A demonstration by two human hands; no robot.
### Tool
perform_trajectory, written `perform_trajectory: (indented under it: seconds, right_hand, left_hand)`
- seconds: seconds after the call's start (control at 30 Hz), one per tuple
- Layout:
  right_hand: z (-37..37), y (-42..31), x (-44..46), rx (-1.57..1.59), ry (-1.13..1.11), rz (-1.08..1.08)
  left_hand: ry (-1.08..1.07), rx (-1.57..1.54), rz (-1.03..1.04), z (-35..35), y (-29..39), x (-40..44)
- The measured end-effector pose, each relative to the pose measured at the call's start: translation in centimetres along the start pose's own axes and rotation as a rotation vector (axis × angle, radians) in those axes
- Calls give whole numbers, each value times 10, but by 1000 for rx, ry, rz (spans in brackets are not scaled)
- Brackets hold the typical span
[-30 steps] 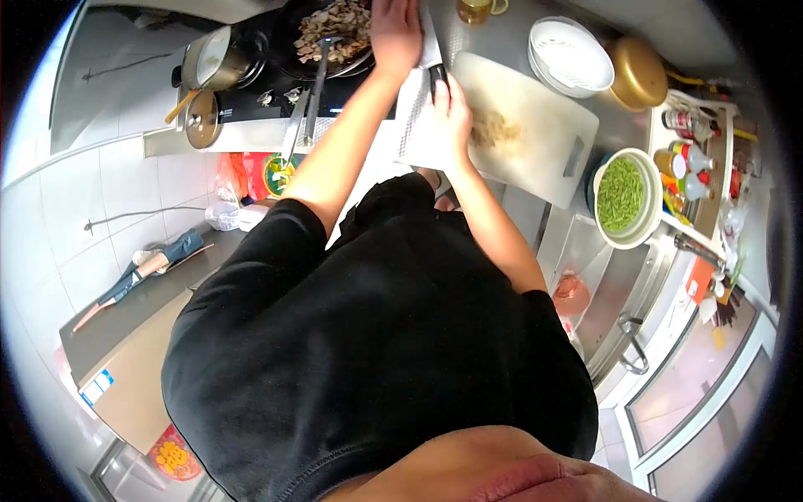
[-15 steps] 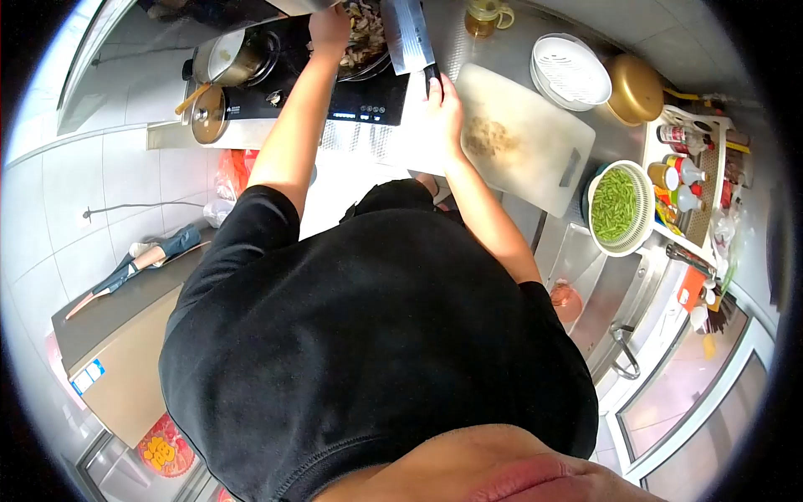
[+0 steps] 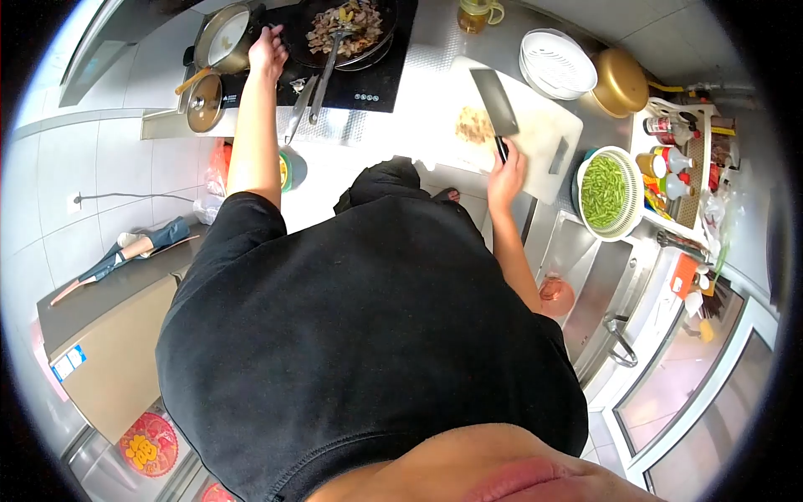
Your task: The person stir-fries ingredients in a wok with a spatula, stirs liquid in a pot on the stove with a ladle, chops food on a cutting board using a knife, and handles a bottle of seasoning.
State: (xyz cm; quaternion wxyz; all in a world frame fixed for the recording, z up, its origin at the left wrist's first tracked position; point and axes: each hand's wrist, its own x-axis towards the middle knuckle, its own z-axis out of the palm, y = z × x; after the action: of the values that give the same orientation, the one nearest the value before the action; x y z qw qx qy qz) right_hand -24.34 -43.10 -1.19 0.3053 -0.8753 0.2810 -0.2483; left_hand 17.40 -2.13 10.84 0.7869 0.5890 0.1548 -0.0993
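My right hand [image 3: 506, 174] grips the black handle of a cleaver [image 3: 495, 102], whose broad blade is over the white cutting board [image 3: 548, 125]. Brownish residue [image 3: 474, 125] marks the board beside the blade. At the hob, my left hand [image 3: 268, 53] has its fingers curled in, between a pot [image 3: 207, 40] and a dark frying pan [image 3: 387, 42]; what it holds, if anything, I cannot make out. Chopped, browned food [image 3: 335, 32] fills the pan, and a slotted spatula [image 3: 329, 71] rests in it with its handle toward me.
A pot lid [image 3: 205, 107] and a narrow knife [image 3: 301, 109] lie along the front of the hob [image 3: 381, 88]. To the right are white baskets [image 3: 559, 63], a golden bowl [image 3: 621, 81], a colander of green beans [image 3: 604, 192] and the sink [image 3: 577, 293]. A glass jug [image 3: 475, 17] stands behind.
My right hand has brought the cleaver from beside the pan rightward over the cutting board. My left hand has shifted left toward the pot. The spatula in the pan is now plainly visible.
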Motion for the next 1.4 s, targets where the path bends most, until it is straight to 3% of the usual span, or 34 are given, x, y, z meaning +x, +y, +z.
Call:
perform_trajectory:
  seconds: [0.13,0.2,0.27,0.3,0.37,0.4,0.43,0.53,0.6,0.67,0.73,0.77,0.97,1.1,1.27,1.4]
  right_hand:
    - [15,32,-11,-175,-32,55]
    - [22,30,-10,-185,-73,50]
    - [32,6,-12,-494,77,-116]
    - [34,-23,-7,-511,27,-166]
    - [79,-57,5,-35,-202,-250]
    - [94,-100,8,145,-391,-123]
    - [103,-156,11,321,-580,10]
    - [141,-277,6,237,-755,0]
    - [164,-327,4,103,-747,-36]
    - [183,-347,5,56,-782,-70]
    - [198,-348,6,29,-734,35]
    - [197,-342,6,-60,-655,-24]
    - [123,-337,51,-187,-448,-266]
    - [160,-335,82,-247,-410,-214]
    - [181,-349,91,-230,-428,-253]
    - [119,-373,105,-395,-601,-177]
  left_hand:
    - [199,448,371,-86,-27,-34]
    - [201,574,360,-118,-53,-63]
    - [138,610,53,-152,-86,-76]
    - [139,558,-68,-151,-96,-91]
    - [7,474,-186,-155,-118,-108]
    - [4,532,-229,-147,-118,-118]
    - [-7,390,-277,-136,-120,-126]
    - [-152,246,-347,-114,-103,-142]
    - [-363,158,-380,-117,-97,-136]
    - [-429,116,-402,-110,-88,-138]
    - [-488,117,-461,-116,-96,-127]
    - [-535,19,-484,-118,-100,-124]
    - [-518,-12,-560,-107,-95,-117]
    - [-571,-37,-601,-103,-94,-113]
    - [-606,90,-581,-98,-91,-114]
    - [-683,-3,-590,-101,-106,-106]
